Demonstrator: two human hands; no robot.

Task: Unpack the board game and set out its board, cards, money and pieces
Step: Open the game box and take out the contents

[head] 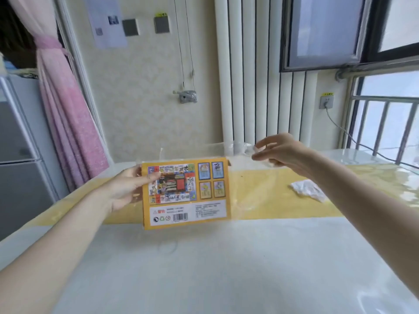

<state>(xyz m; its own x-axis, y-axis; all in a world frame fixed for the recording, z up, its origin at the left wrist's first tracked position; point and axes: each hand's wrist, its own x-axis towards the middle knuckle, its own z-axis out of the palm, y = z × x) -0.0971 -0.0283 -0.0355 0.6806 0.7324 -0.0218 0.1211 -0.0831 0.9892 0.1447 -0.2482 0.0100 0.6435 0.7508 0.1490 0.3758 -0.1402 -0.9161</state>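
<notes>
The left hand (127, 189) grips the box (186, 193) by its left edge, upright above the table (204, 268), fingers hidden behind. The right hand (281, 152), further right, pinches clear wrap (251, 150), hard to make out. Crumpled plastic (307, 190) lies far right.

A crumpled white plastic wrapper (306, 190) lies on the glossy white bench (204, 268), on its yellow runner strip (272, 196), below and right of the right hand. Behind that hand stands a white ribbed radiator (249, 75). A pink tied curtain (65, 114) hangs beyond the left hand, beside a grey cabinet (18, 155).
</notes>
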